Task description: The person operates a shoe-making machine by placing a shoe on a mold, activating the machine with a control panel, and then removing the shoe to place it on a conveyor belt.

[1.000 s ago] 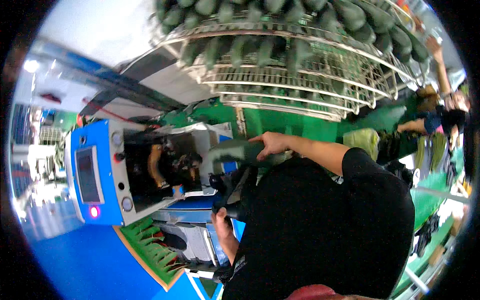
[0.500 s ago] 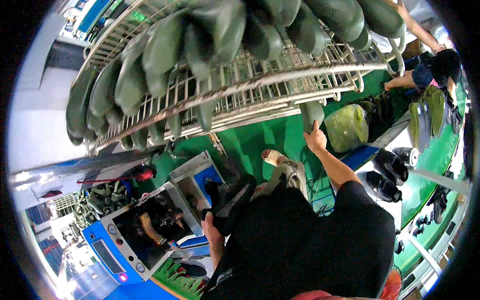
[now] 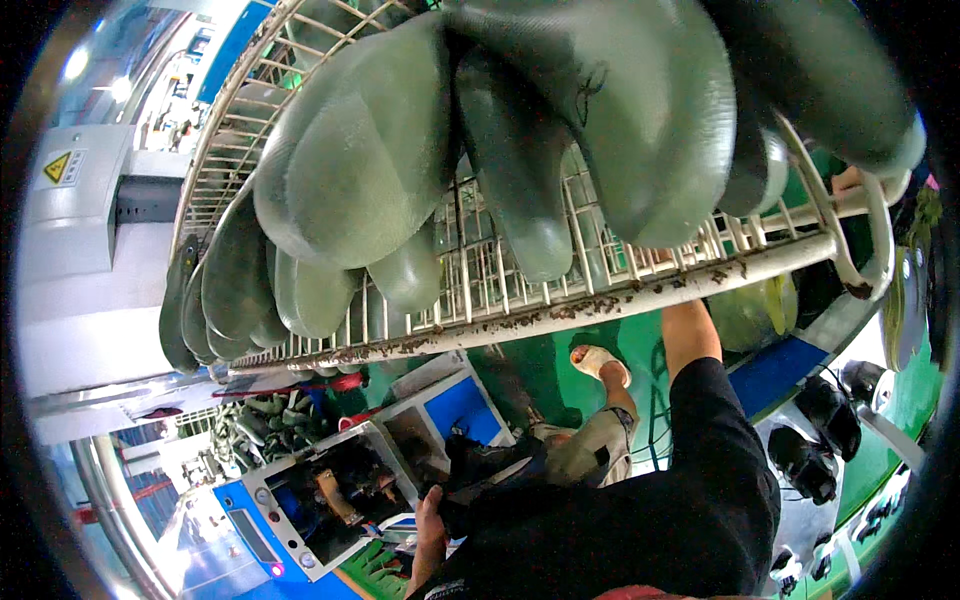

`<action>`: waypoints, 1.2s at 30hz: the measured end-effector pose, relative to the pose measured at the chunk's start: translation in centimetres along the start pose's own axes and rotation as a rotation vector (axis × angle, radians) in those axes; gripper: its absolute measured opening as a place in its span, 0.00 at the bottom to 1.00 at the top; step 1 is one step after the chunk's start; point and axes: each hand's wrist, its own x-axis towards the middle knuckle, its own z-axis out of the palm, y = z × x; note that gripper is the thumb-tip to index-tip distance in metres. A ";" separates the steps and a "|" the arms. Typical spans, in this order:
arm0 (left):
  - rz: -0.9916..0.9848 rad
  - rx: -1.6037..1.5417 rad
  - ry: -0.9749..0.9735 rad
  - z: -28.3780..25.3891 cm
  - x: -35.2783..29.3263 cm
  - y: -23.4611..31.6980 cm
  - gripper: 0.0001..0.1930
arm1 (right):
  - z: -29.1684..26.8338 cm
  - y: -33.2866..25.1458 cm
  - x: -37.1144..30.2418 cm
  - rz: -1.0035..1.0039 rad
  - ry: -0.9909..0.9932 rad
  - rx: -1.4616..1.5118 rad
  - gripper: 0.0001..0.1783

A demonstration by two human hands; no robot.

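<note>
Dark green, foot-shaped pieces that look like shoe lasts point(image 3: 360, 160) lie along a white wire rack point(image 3: 560, 312), toes toward me and over its rusty front rail. My right forearm point(image 3: 690, 335) reaches beneath that rail. The rack hides most of the right hand, so its fingers and whatever they touch cannot be made out. Low in the view, my left hand point(image 3: 428, 518) is closed with its thumb up, against my dark clothing. It holds a black piece point(image 3: 485, 460), whose kind I cannot tell.
A blue and white machine point(image 3: 262, 520) with dials and an open dark chamber stands at the left. Behind it is a heap of green lasts point(image 3: 265, 425). Black shoes point(image 3: 803, 465) rest on a bench at the right, near a yellowish plastic bag point(image 3: 750, 312).
The rack and its lasts now appear much larger and closer. My right hand, earlier visible at a green last under the rack, has gone behind the rail. My left hand still holds the black piece.
</note>
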 end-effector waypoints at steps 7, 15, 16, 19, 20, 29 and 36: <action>-0.076 -0.200 0.056 1.8 -0.1 -0.3 0.18 | 1.2 -0.8 -0.3 0.062 0.080 0.073 0.33; -0.158 -0.399 -0.184 -4.7 -3.2 -6.1 0.26 | 1.8 -3.9 -14.4 -0.142 -0.210 -0.343 0.37; -0.115 -0.402 -0.253 -6.7 -2.7 -7.9 0.28 | 3.1 -3.4 -17.8 -0.107 -0.371 -0.373 0.37; -0.119 -0.418 -0.142 -10.2 -2.0 -8.6 0.37 | 10.6 4.3 -21.2 -0.406 -1.344 -0.130 0.22; -0.023 -0.522 -0.120 -11.5 -3.1 -9.7 0.37 | 12.3 3.9 -22.1 -0.516 -1.322 -0.204 0.23; 0.039 -0.903 0.611 -16.2 -17.5 -26.3 0.40 | 15.6 -8.8 -33.1 -1.316 -1.394 -1.004 0.18; 0.152 -0.768 1.258 -23.7 -22.7 -34.4 0.41 | 16.4 -22.7 -36.9 -0.067 -1.518 -0.632 0.10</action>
